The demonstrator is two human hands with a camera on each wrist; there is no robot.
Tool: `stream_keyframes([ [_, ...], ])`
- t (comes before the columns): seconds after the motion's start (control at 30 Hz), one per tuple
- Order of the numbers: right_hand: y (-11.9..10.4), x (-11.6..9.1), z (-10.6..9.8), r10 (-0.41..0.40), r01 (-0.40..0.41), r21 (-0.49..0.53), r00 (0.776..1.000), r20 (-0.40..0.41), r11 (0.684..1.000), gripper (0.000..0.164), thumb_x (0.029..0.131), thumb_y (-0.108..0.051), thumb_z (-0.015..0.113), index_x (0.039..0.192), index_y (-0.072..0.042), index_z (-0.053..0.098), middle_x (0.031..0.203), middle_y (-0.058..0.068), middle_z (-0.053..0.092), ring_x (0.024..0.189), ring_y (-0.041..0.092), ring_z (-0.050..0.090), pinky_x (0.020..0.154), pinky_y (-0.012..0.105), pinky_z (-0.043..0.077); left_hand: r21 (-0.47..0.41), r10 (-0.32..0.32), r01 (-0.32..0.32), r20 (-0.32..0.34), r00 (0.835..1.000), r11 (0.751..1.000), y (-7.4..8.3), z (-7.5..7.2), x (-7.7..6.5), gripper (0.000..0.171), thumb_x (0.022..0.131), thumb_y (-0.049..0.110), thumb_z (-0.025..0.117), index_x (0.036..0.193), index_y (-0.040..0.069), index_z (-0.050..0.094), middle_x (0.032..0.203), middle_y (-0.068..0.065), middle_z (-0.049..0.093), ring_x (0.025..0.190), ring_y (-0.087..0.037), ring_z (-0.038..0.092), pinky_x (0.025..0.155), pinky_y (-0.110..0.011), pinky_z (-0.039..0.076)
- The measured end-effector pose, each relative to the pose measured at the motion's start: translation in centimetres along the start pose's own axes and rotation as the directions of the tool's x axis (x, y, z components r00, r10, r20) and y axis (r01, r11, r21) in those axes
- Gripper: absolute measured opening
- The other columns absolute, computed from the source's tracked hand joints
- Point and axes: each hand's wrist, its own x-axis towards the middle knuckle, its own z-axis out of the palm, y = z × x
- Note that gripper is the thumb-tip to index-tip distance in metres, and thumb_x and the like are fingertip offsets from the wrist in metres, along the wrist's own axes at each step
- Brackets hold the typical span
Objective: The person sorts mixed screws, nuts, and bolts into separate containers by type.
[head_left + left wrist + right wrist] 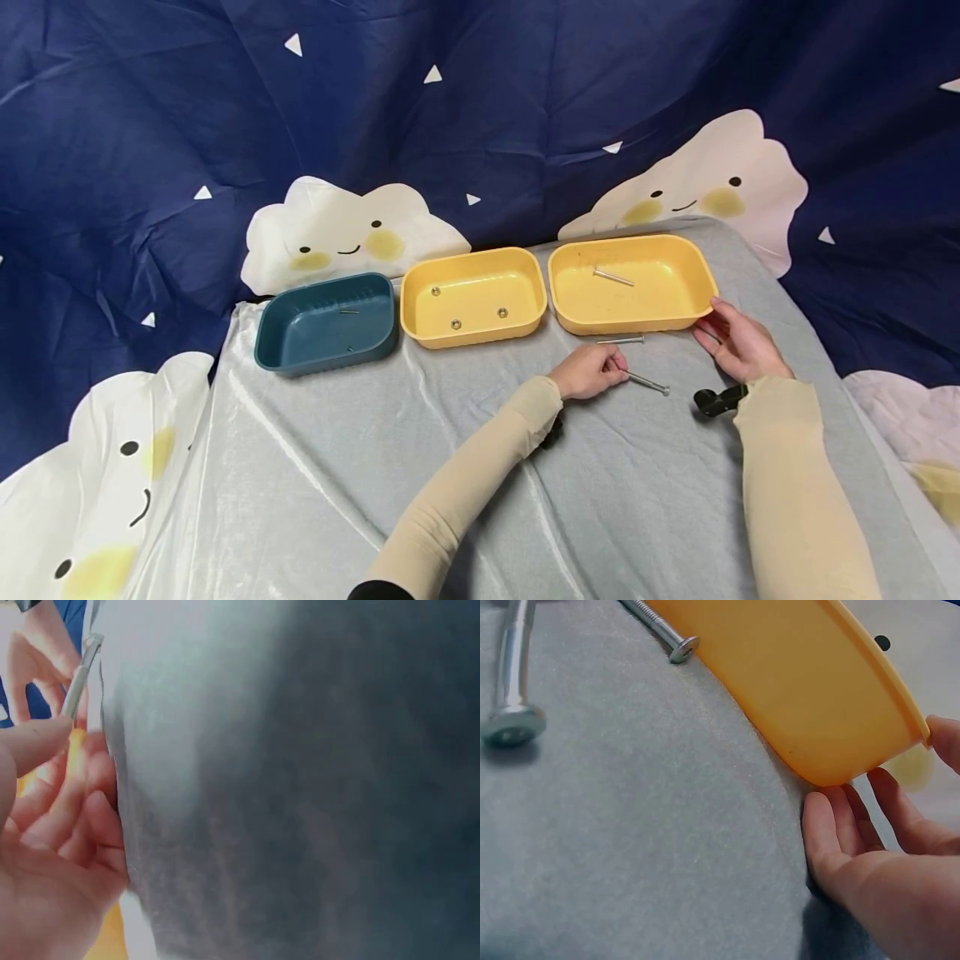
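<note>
My left hand (588, 372) pinches a long silver bolt (648, 383) by its end between thumb and finger, the flat round head pointing right. In the left wrist view the bolt (82, 676) rises past the thumb. My right hand (746, 344) grips the near right corner of the right yellow tray (637, 323), thumb at the rim and fingers under the wall, as the right wrist view shows on the tray (810, 697). A second bolt (621, 340) lies on the cloth along the tray's front wall. Inside that tray rests another bolt (613, 277).
Left of it stands a smaller yellow tray (480, 335) with three nuts inside. Farther left is a teal tray (326, 364) holding a small screw (349, 312) and a tiny piece. Grey cloth (315, 500) covers the table; a dark blue curtain (510, 108) hangs behind.
</note>
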Motion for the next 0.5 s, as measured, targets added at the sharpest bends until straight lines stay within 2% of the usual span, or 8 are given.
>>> stream_keyframes([
  [0.13,-0.01,-0.06,0.01,-0.003,0.003,-0.002,1.0,-0.001,1.0,0.026,0.094,-0.02,0.063,0.12,-0.02,0.06,0.106,-0.005,0.068,0.119,0.005,0.05,0.121,0.025,0.013,-0.054,-0.004,0.003,-0.005,1.0,0.999,-0.05,-0.1,0.01,0.009,0.092,0.016,0.065,0.098,0.009,0.066,0.085,0.002,0.069,0.072,0.003,0.055,0.067,-0.004,0.04],
  [0.3,-0.02,-0.12,0.03,-0.005,0.005,-0.005,1.0,-0.007,1.0,0.025,0.093,-0.02,0.064,0.118,-0.02,0.061,0.105,-0.005,0.068,0.116,0.006,0.051,0.12,0.025,0.017,-0.094,-0.025,0.023,-0.017,1.0,0.995,-0.02,0.08,0.08,0.013,0.089,0.014,0.069,0.101,0.009,0.068,0.082,0.004,0.068,0.07,0.005,0.054,0.068,-0.004,0.04],
  [0.5,0.01,-0.05,-0.01,-0.003,0.003,0.001,1.0,-0.016,1.0,0.028,0.093,-0.02,0.065,0.12,-0.021,0.06,0.108,-0.005,0.067,0.124,0.005,0.047,0.121,0.025,0.015,-0.026,0.005,-0.006,-0.02,1.0,1.0,-0.02,0.31,0.19,0.014,0.087,0.016,0.071,0.101,0.012,0.072,0.077,0.009,0.064,0.068,0.006,0.049,0.065,-0.004,0.036],
])
